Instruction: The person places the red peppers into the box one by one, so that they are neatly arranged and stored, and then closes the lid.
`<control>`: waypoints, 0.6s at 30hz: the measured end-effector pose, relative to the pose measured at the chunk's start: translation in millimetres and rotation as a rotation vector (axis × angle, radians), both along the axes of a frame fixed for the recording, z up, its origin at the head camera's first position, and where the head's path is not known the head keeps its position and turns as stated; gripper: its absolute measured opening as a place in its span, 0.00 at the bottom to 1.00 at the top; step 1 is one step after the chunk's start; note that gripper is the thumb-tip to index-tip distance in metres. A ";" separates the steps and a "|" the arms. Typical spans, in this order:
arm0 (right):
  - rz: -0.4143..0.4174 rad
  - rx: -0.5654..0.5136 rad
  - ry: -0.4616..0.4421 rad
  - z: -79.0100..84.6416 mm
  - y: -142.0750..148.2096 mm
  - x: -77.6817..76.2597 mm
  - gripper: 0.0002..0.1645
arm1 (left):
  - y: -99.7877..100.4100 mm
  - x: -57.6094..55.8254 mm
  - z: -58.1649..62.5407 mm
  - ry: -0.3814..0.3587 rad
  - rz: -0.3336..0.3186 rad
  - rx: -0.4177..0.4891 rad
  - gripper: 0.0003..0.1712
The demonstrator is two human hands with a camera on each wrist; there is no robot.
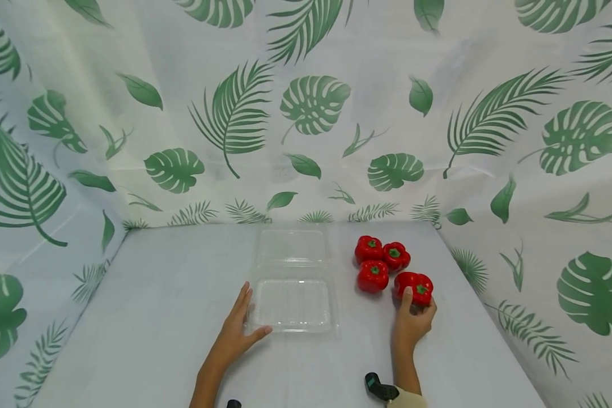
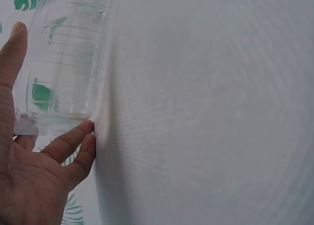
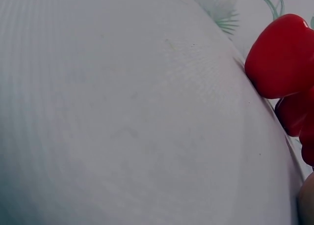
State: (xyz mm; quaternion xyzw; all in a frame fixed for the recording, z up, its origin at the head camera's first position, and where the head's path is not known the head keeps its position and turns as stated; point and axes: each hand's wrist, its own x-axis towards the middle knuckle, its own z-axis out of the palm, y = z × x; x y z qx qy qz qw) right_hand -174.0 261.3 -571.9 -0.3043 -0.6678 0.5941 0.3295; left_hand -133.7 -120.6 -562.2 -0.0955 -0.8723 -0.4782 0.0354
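My right hand (image 1: 412,328) grips a red bell pepper (image 1: 413,280) with a green stem, thumb on its near left and fingers around its right side. Three more red bell peppers (image 1: 373,277) sit grouped just beyond it to the left. A clear plastic clamshell container (image 1: 293,306) lies unfolded in the middle, its lid (image 1: 292,247) flat on the far side. At its near left corner is my left hand (image 1: 236,333), thumb spread along the front edge and fingers along the left side. In the left wrist view, fingertips (image 2: 88,141) are right at the container's rim.
A white table (image 1: 153,317) carries everything. White cloth printed with green leaves (image 1: 316,105) rises behind the table and at both sides. A black strap-like device (image 1: 379,388) is on the right wrist, above a beige sleeve (image 1: 408,399).
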 end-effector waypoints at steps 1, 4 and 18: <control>0.000 -0.007 0.005 -0.2 -0.6 0.0 0.45 | -0.6 0.6 0.2 -0.005 0.001 0.006 0.60; 0.001 -0.047 0.028 0.3 -1.4 0.7 0.44 | -1.9 1.1 -0.1 -0.009 0.003 0.012 0.60; 0.053 -0.297 0.504 42.6 -1.0 4.0 0.36 | -2.0 1.6 1.2 -0.031 0.001 0.028 0.60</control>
